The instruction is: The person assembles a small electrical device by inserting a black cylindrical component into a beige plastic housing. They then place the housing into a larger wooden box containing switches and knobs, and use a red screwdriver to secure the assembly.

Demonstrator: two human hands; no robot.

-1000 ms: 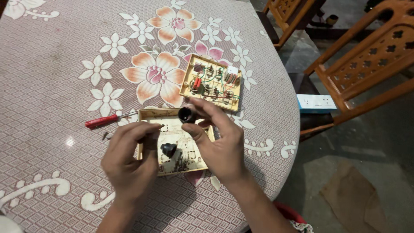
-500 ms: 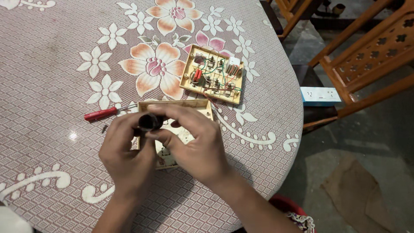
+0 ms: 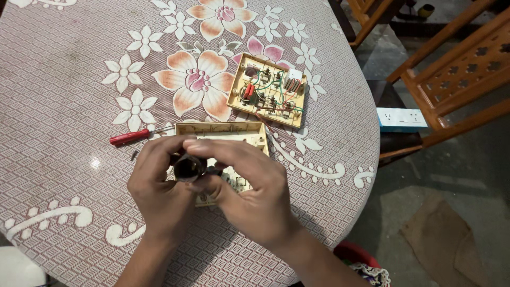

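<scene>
Fingertips of both hands meet around a small black knob, a glossy round piece with a dark hollow face turned up toward the camera. The left hand curls its thumb and forefinger over the top and left side of it; the right hand pinches it from the right, fingers bent and closed tight on it. The knob is held just above a shallow cream plastic box, rectangular and open-topped, lying on the table partly under the hands. Beyond it lies a second cream panel crowded with switches and red and green wires. A red-handled screwdriver lies left of the box. The tablecloth is lace-textured, pink with white flowers.
</scene>
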